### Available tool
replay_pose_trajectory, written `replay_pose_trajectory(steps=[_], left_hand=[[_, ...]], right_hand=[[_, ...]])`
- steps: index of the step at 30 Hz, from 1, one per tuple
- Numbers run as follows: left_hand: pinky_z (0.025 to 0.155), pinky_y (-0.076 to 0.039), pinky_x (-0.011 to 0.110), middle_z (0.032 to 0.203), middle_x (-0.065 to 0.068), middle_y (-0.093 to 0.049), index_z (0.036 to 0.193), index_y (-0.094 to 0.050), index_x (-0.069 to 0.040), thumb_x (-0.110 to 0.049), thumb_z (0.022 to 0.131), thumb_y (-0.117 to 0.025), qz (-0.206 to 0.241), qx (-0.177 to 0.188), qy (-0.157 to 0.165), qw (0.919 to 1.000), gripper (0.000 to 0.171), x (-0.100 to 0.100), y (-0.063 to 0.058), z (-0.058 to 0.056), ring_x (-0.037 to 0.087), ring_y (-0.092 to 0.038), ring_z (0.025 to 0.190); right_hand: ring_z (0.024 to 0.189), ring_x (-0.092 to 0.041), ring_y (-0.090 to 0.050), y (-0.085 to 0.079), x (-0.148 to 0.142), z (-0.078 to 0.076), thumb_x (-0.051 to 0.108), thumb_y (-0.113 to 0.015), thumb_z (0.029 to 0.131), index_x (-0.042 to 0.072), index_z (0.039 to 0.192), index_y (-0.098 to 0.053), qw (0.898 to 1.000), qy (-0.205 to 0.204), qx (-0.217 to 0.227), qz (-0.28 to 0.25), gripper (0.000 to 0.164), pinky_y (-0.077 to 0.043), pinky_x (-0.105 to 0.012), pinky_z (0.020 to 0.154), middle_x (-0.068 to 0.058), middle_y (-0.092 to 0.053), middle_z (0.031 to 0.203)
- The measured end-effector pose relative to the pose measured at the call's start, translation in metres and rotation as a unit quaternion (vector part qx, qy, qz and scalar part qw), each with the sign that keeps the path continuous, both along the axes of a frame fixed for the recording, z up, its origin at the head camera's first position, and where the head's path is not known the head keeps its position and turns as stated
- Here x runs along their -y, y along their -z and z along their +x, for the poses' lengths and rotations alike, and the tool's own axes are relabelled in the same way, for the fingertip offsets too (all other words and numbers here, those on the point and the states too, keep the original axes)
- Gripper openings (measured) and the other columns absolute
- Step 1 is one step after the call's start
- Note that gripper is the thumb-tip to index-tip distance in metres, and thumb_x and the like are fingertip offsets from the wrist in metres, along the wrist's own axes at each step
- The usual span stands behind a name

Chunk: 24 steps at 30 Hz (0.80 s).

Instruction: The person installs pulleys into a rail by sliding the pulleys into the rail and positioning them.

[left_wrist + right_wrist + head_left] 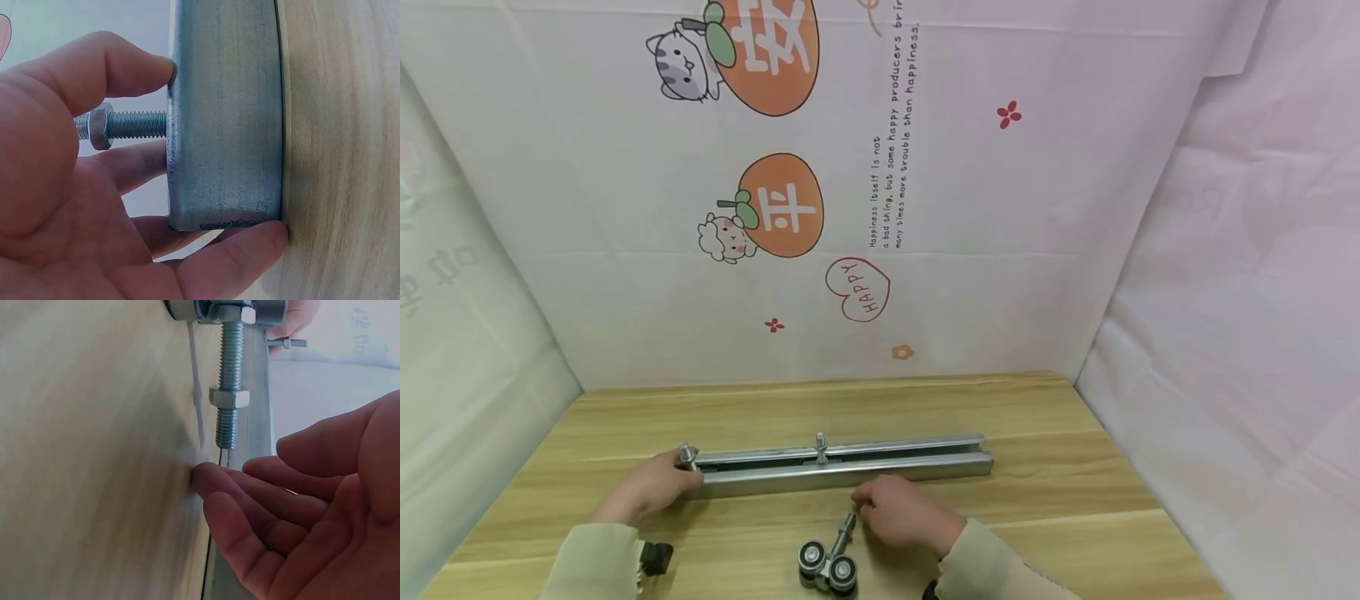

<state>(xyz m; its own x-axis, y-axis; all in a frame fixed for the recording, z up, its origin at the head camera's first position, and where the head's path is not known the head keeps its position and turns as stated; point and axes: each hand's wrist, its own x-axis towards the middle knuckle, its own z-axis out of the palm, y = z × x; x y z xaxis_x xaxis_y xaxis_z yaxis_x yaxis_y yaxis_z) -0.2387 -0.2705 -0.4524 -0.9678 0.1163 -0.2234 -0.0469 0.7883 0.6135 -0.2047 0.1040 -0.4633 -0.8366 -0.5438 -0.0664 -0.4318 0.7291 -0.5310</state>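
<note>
A silver metal channel track (pixel 775 482) lies across the wooden table, its slot facing up. Threaded bolts stick up from the slot, one near the middle (pixel 821 448) and one at the left end (pixel 686 456). My left hand (pixel 655 485) holds the track's left end. In the left wrist view, a bolt with a nut (pixel 134 125) stands between its thumb and fingers. A separate hanger roller (pixel 827 571) with black-rimmed wheels rests on the table in front. My right hand (pixel 904 512), fingers loosely bent, hovers beside the tip of the roller's threaded bolt (pixel 230 394), apart from it.
The wooden tabletop (pixel 1045 483) runs back to a white printed cloth (pixel 985 208) hung behind it. More white cloth hangs on the left side (pixel 467 333) and on the right side (pixel 1225 333).
</note>
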Motion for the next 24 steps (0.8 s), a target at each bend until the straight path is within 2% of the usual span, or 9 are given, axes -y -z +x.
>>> replay_pose_trajectory(steps=[4, 7, 9, 12, 15, 17, 22, 24], left_hand=[[0.101, -0.033, 0.068, 0.143, 0.043, -0.035, 0.142, -0.040, 0.016, -0.026, 0.094, -0.062, 0.002, 0.003, -0.002, 1.0000, 0.068, 0.000, 0.000, 0.000, 0.060, -0.032, 0.130], [0.101, -0.033, 0.068, 0.143, 0.043, -0.034, 0.142, -0.040, 0.016, -0.026, 0.093, -0.062, 0.003, 0.004, -0.004, 1.0000, 0.068, 0.000, 0.001, -0.001, 0.060, -0.031, 0.131], [0.101, -0.032, 0.068, 0.143, 0.043, -0.033, 0.143, -0.040, 0.015, -0.026, 0.094, -0.062, 0.003, 0.006, -0.005, 1.0000, 0.068, 0.000, 0.001, -0.001, 0.060, -0.031, 0.131], [0.101, -0.033, 0.068, 0.144, 0.043, -0.033, 0.143, -0.040, 0.015, -0.027, 0.094, -0.062, 0.002, 0.009, -0.003, 1.0000, 0.068, 0.001, 0.001, -0.001, 0.060, -0.031, 0.131], [0.101, -0.033, 0.068, 0.143, 0.043, -0.033, 0.142, -0.040, 0.015, -0.027, 0.094, -0.062, 0.001, 0.008, -0.003, 1.0000, 0.067, 0.000, 0.000, -0.001, 0.060, -0.031, 0.131], [0.100, -0.033, 0.069, 0.143, 0.043, -0.033, 0.143, -0.040, 0.014, -0.027, 0.095, -0.061, 0.001, 0.007, -0.002, 1.0000, 0.067, 0.001, -0.001, -0.001, 0.061, -0.031, 0.131], [0.101, -0.032, 0.069, 0.144, 0.043, -0.033, 0.143, -0.040, 0.014, -0.027, 0.095, -0.061, -0.002, 0.007, 0.001, 1.0000, 0.066, 0.001, -0.002, -0.001, 0.061, -0.031, 0.131], [0.101, -0.032, 0.069, 0.144, 0.043, -0.033, 0.143, -0.040, 0.014, -0.028, 0.096, -0.061, -0.004, 0.008, 0.003, 1.0000, 0.067, 0.001, -0.001, -0.001, 0.061, -0.030, 0.131]], right_hand=[[0.105, -0.013, -0.063, 0.002, 0.001, 0.001, 0.012, -0.061, 0.096, 0.005, 0.119, -0.072, 1.000, 0.011, 0.022, -0.018, 0.027, -0.051, -0.036, 0.091, 0.003, -0.071, 0.109], [0.094, -0.014, -0.065, 0.003, 0.001, 0.002, 0.011, -0.061, 0.095, 0.002, 0.121, -0.070, 0.994, 0.033, 0.082, -0.069, 0.029, -0.054, -0.036, 0.083, 0.002, -0.071, 0.101], [0.086, -0.018, -0.066, 0.004, 0.001, 0.002, 0.008, -0.061, 0.094, -0.002, 0.122, -0.067, 0.981, 0.056, 0.141, -0.122, 0.031, -0.055, -0.037, 0.076, -0.001, -0.070, 0.094], [0.077, -0.026, -0.067, 0.006, 0.002, 0.001, 0.002, -0.058, 0.093, -0.010, 0.121, -0.063, 0.944, 0.094, 0.232, -0.213, 0.031, -0.057, -0.040, 0.068, -0.009, -0.068, 0.087], [0.074, -0.031, -0.067, 0.008, 0.004, 0.001, -0.001, -0.056, 0.092, -0.012, 0.116, -0.063, 0.917, 0.115, 0.281, -0.258, 0.028, -0.058, -0.041, 0.066, -0.016, -0.068, 0.086], [0.072, -0.031, -0.068, 0.010, 0.004, 0.001, -0.001, -0.055, 0.091, -0.012, 0.113, -0.064, 0.909, 0.121, 0.296, -0.268, 0.026, -0.059, -0.040, 0.063, -0.018, -0.068, 0.085], [0.070, -0.031, -0.069, 0.013, 0.005, 0.001, 0.000, -0.056, 0.089, -0.010, 0.109, -0.065, 0.897, 0.123, 0.313, -0.288, 0.024, -0.059, -0.037, 0.061, -0.020, -0.068, 0.085], [0.072, -0.033, -0.070, 0.015, 0.004, 0.001, 0.000, -0.057, 0.088, -0.011, 0.109, -0.063, 0.885, 0.121, 0.331, -0.304, 0.024, -0.059, -0.037, 0.060, -0.021, -0.068, 0.086]])
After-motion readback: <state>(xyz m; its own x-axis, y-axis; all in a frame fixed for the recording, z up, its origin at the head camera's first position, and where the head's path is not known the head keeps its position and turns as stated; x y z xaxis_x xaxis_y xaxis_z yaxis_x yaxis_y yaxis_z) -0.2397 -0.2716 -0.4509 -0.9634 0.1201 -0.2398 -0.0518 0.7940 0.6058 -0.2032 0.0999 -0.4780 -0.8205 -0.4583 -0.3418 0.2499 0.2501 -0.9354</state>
